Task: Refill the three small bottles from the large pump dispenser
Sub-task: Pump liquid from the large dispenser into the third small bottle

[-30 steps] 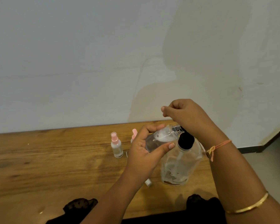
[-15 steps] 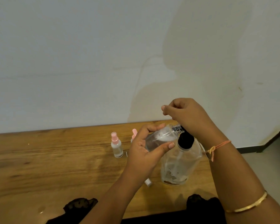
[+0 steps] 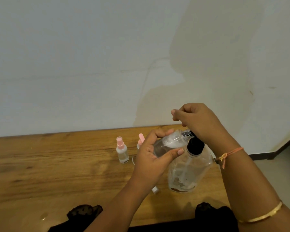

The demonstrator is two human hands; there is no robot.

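The large clear pump dispenser [image 3: 189,171] with a black pump head [image 3: 195,145] stands on the wooden table [image 3: 57,173]. My left hand [image 3: 153,158] holds a small clear bottle [image 3: 170,143] tilted, its open neck at the pump's nozzle. My right hand [image 3: 196,121] is closed and rests on top of the pump head. Two small bottles with pink spray tops stand behind: one [image 3: 122,150] in full view, the other [image 3: 140,139] mostly hidden by my left hand.
A small white cap [image 3: 155,190] lies on the table under my left wrist. The white wall rises just behind the table. The table's right end is near the dispenser, with floor beyond. Dark cloth [image 3: 84,213] lies at the near edge.
My right hand has risen very slightly over the pump head. The held bottle and left hand stay in place.
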